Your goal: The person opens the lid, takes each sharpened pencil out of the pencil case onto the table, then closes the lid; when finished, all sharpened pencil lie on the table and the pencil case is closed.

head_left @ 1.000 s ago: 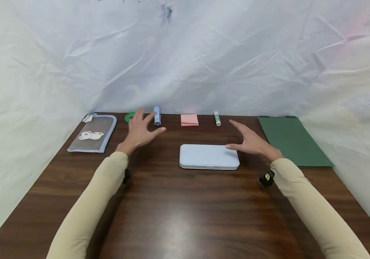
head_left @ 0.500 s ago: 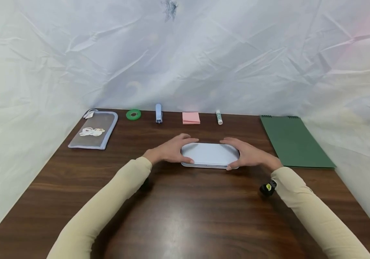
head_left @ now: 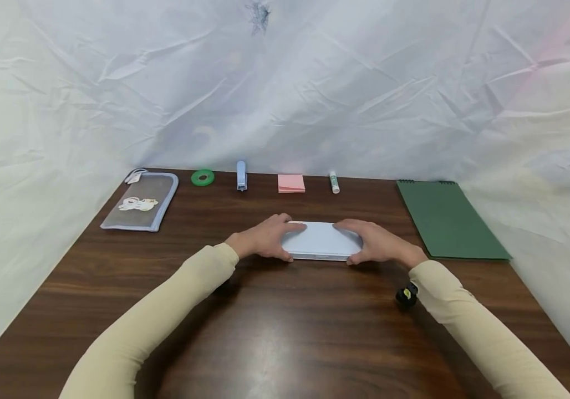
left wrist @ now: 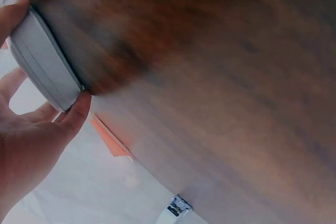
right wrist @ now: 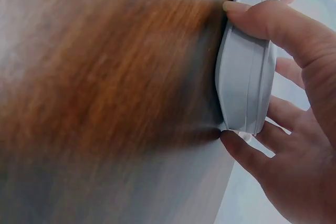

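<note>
A flat white case (head_left: 321, 239), shaped like a pencil case with a hinged lid, is in the middle of the table with its lid down. At its left end my left hand (head_left: 268, 235) grips it, thumb on the near side and fingers at the far side. My right hand (head_left: 378, 242) holds the right end the same way. Both wrist views show the thumb and fingers spanning the end of the case (left wrist: 44, 59), one end per hand. Whether the case (right wrist: 244, 77) touches the wood or is slightly raised, I cannot tell.
Along the back stand a mesh zip pouch (head_left: 137, 204), a green tape roll (head_left: 202, 177), a light blue stapler (head_left: 242, 176), pink sticky notes (head_left: 291, 183) and a glue stick (head_left: 334, 182). A green spiral pad (head_left: 452, 219) lies right. White sheeting (head_left: 285, 111) hangs behind the table.
My left hand has come right and nearer from beside the tape and stapler to the case. My right hand has closed in as well, and both now grip its ends.
</note>
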Action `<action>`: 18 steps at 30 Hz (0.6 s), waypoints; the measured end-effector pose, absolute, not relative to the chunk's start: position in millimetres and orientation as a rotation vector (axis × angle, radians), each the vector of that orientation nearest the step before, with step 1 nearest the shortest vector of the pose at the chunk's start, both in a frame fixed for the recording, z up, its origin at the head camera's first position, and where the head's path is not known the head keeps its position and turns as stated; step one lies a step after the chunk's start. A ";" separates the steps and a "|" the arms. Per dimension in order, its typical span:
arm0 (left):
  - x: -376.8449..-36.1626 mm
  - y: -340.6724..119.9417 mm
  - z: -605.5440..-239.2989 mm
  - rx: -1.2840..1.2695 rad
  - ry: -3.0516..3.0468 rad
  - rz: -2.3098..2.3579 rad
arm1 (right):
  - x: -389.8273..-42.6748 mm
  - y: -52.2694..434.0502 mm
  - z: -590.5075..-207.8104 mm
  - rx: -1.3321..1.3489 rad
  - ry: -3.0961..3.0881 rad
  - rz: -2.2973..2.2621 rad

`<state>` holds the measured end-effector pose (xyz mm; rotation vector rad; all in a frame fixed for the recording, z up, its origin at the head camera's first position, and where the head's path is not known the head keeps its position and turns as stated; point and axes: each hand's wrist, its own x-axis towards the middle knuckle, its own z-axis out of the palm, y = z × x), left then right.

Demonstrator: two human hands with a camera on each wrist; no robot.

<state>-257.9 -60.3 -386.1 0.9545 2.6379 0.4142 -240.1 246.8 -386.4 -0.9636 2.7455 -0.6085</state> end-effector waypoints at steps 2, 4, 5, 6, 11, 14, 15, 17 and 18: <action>-257.3 -59.0 -385.1 0.963 2.644 0.381 | -240.8 246.2 -385.8 -0.960 2.763 -0.585; -256.8 -57.5 -384.1 0.983 2.653 0.361 | -242.5 246.5 -385.1 -0.946 2.780 -0.573; -256.6 -56.8 -383.7 0.993 2.657 0.357 | -243.5 246.7 -384.7 -0.936 2.789 -0.569; -256.4 -56.1 -383.3 1.001 2.662 0.353 | -244.6 247.0 -384.3 -0.927 2.796 -0.572; -254.7 -56.2 -383.7 0.992 2.678 0.294 | -250.8 246.5 -384.3 -0.959 2.789 -0.577; -253.3 -57.3 -384.5 0.988 2.684 0.262 | -253.4 245.6 -382.9 -0.923 2.760 -0.595; -252.9 -57.3 -384.4 0.991 2.686 0.262 | -253.9 245.4 -381.8 -0.898 2.752 -0.600; -252.5 -56.9 -384.5 1.004 2.692 0.263 | -254.0 245.8 -379.8 -0.852 2.746 -0.606; -252.2 -56.7 -384.5 1.008 2.694 0.273 | -253.6 246.1 -378.9 -0.846 2.743 -0.609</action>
